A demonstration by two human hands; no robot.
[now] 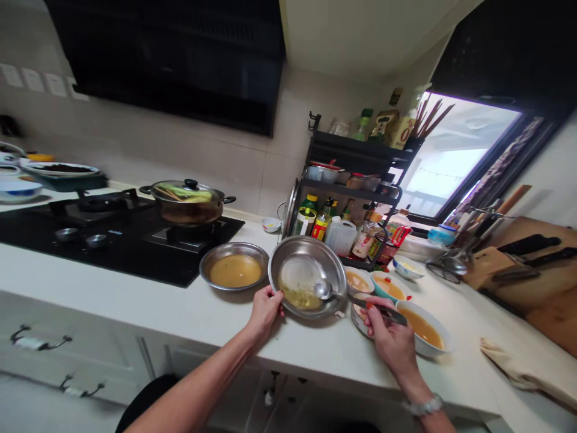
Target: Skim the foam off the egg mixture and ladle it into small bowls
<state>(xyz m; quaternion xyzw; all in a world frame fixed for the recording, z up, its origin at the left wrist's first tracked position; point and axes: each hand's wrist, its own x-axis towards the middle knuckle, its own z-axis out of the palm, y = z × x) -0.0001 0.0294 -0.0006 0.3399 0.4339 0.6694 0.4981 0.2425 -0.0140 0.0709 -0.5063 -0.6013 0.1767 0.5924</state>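
My left hand (267, 308) grips the near-left rim of a steel basin (306, 252), which is tilted toward me. A little yellowish liquid with green bits has pooled at its lower side. In my right hand (388, 337) is the dark handle of a ladle (323, 288), its bowl down in that liquid. Left of the basin stands a second steel bowl (210, 281) of brownish liquid. Close by my right hand are a large white bowl (444, 343) of orange-brown liquid, a light-green bowl (379, 287) and a smaller bowl (351, 273), also with orange-brown liquid.
A lidded pot (189, 207) sits on the black gas hob (135, 252) at left. Behind the bowls rises a black rack (356, 191) of bottles and jars. Knives in a wooden block (489, 258) and a beige cloth (514, 367) are at right.
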